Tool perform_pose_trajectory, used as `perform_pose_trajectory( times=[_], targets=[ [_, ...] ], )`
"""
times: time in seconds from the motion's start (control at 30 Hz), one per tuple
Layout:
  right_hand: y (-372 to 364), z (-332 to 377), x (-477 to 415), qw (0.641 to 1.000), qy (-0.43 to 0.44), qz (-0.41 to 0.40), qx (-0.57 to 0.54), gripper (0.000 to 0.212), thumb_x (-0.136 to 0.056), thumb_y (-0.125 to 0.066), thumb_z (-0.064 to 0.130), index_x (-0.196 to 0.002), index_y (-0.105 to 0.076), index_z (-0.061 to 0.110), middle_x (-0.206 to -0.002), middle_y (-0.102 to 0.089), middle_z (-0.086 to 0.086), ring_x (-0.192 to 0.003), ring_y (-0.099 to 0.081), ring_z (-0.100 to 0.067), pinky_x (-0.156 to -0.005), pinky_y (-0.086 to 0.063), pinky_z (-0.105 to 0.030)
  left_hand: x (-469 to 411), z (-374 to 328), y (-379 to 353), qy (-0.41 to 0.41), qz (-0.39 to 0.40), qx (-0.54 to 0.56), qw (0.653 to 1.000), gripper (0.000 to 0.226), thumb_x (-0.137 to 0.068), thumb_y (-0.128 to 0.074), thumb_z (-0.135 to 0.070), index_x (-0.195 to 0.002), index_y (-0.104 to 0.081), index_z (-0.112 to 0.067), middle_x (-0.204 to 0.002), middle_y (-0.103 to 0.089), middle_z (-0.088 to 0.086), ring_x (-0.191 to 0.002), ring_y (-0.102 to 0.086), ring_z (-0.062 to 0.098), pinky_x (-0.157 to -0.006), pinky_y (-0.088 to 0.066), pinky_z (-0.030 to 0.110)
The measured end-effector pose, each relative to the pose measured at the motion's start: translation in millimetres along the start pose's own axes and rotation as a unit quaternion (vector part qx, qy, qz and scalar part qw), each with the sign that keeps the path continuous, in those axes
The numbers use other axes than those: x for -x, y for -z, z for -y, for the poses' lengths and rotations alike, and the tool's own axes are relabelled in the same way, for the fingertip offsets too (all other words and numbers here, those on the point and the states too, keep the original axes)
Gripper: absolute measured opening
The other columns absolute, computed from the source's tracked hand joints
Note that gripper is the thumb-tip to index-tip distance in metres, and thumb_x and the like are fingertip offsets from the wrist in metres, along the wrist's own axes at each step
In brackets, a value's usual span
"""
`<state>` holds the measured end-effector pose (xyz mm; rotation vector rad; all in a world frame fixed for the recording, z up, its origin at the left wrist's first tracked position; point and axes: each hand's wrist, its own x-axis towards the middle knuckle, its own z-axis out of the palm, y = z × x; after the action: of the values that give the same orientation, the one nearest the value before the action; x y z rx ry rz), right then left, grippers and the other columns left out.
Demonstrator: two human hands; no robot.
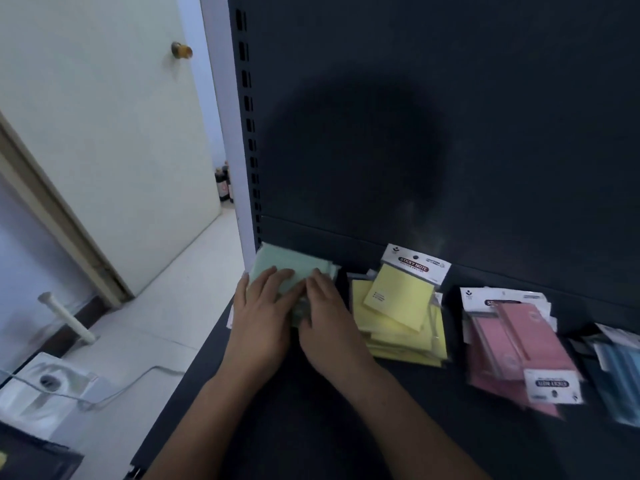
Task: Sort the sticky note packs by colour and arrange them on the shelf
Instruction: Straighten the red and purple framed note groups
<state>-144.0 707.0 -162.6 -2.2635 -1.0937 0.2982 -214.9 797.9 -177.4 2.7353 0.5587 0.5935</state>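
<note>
A pile of green sticky note packs [289, 263] lies at the far left end of the dark shelf [311, 427], against the back panel. My left hand [261, 318] and my right hand [327, 322] both lie flat on top of this pile, fingers straight, side by side. To the right sits a stack of yellow packs [403, 313], its top pack tilted with a "STICKY NOTE" header. Further right is a heap of pink packs [512, 344]. Blue packs [616, 365] show at the right edge, partly cut off.
The shelf's dark back panel [433, 133] rises behind the packs, with a slotted upright [247, 116] at its left. Left of the shelf are a white door [104, 133], pale floor, a white box [45, 386] and a cable.
</note>
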Motion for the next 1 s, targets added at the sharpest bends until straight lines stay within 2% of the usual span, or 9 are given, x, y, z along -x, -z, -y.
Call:
perform_pose_trajectory(
  times=[0.17, 0.27, 0.37, 0.47, 0.6, 0.7, 0.8, 0.9, 1.0],
  targets=[
    [13.3, -8.1, 18.7, 0.999, 0.032, -0.017, -0.022, 0.06, -0.092, -0.041, 0.004, -0.147, -0.019, 0.01, -0.158, -0.011, 0.0, -0.144, -0.006, -0.008, -0.109, 0.002, -0.008, 2.8, -11.4, -1.1, 0.019, -0.01, 0.045, 0.999, 0.05, -0.077, -0.035, -0.012, -0.119, -0.061, -0.007, -0.127, -0.057, 0.013, -0.122, -0.05, 0.033, -0.109, -0.023, 0.051],
    [30.8, -16.4, 44.5, 0.997, 0.066, -0.041, -0.026, 0.055, -0.093, -0.043, 0.007, -0.145, -0.027, 0.011, -0.155, -0.022, 0.001, -0.141, -0.015, -0.006, -0.105, 0.002, -0.001, 5.2, -42.3, -5.3, 0.015, -0.029, 0.068, 0.997, 0.042, -0.077, -0.055, 0.006, -0.117, -0.061, -0.005, -0.121, -0.06, 0.011, -0.116, -0.053, 0.032, -0.107, -0.029, 0.051],
    [63.6, -36.3, 77.4, 0.993, 0.072, -0.083, -0.039, 0.049, -0.089, -0.048, 0.003, -0.137, -0.042, 0.007, -0.145, -0.039, -0.002, -0.13, -0.028, 0.0, -0.103, -0.007, 0.002, 11.4, -89.2, -12.3, -0.027, -0.057, 0.093, 0.994, 0.038, -0.075, -0.052, 0.004, -0.109, -0.064, -0.005, -0.112, -0.064, 0.009, -0.106, -0.058, 0.031, -0.1, -0.036, 0.049],
    [102.2, -73.5, 122.8, 0.992, 0.025, -0.122, -0.008, 0.046, -0.086, -0.05, 0.002, -0.132, -0.048, 0.009, -0.139, -0.046, -0.003, -0.127, -0.037, -0.012, -0.106, -0.019, -0.007, 20.7, -149.5, -24.3, -0.099, -0.053, 0.115, 0.987, 0.038, -0.067, -0.052, -0.001, -0.102, -0.066, -0.006, -0.102, -0.067, 0.008, -0.097, -0.061, 0.031, -0.092, -0.036, 0.039],
    [155.4, -134.1, 209.6, 0.979, -0.054, -0.189, 0.052, 0.044, -0.084, -0.052, 0.003, -0.127, -0.052, 0.013, -0.129, -0.053, -0.001, -0.119, -0.047, -0.014, -0.105, -0.032, -0.019, 44.1, -248.5, -50.5, -0.216, -0.006, 0.147, 0.965, 0.036, -0.074, -0.044, -0.016, -0.101, -0.068, -0.009, -0.099, -0.069, 0.005, -0.096, -0.06, 0.027, -0.089, -0.044, 0.048],
    [196.2, -177.8, 292.6, 0.96, -0.131, -0.228, 0.094, 0.042, -0.086, -0.051, 0.006, -0.128, -0.051, 0.014, -0.129, -0.053, 0.001, -0.118, -0.047, -0.014, -0.104, -0.035, -0.026, 75.9, -330.4, -72.5, -0.284, 0.038, 0.169, 0.943, 0.032, -0.075, -0.056, -0.012, -0.105, -0.066, -0.015, -0.102, -0.066, -0.001, -0.1, -0.06, 0.022, -0.095, -0.041, 0.049],
    [235.2, -215.5, 380.0, 0.934, -0.21, -0.259, 0.131, 0.044, -0.086, -0.052, 0.007, -0.129, -0.049, 0.015, -0.128, -0.053, 0.0, -0.118, -0.049, -0.016, -0.103, -0.037, -0.031, 110.7, -411.7, -91.0, -0.334, 0.071, 0.182, 0.922, 0.033, -0.078, -0.065, -0.012, -0.11, -0.065, -0.018, -0.107, -0.064, -0.006, -0.108, -0.057, 0.019, -0.107, -0.029, 0.047],
    [265.9, -243.9, 464.9, 0.899, -0.285, -0.3, 0.14, 0.043, -0.087, -0.055, 0.008, -0.129, -0.049, 0.015, -0.126, -0.054, 0.0, -0.118, -0.049, -0.017, -0.102, -0.038, -0.033, 145.2, -486.5, -107.3, -0.373, 0.096, 0.194, 0.902, 0.034, -0.085, -0.059, -0.021, -0.119, -0.059, -0.023, -0.116, -0.058, -0.011, -0.12, -0.046, 0.014, -0.114, -0.015, 0.042],
    [285.9, -261.1, 537.9, 0.864, -0.351, -0.332, 0.143, 0.043, -0.087, -0.056, 0.008, -0.13, -0.049, 0.015, -0.126, -0.053, -0.001, -0.118, -0.048, -0.019, -0.102, -0.038, -0.033, 180.4, -545.6, -120.4, -0.392, 0.118, 0.218, 0.886, 0.034, -0.088, -0.055, -0.024, -0.122, -0.056, -0.026, -0.12, -0.055, -0.013, -0.123, -0.04, 0.011, -0.115, 0.0, 0.035]
  ],
)
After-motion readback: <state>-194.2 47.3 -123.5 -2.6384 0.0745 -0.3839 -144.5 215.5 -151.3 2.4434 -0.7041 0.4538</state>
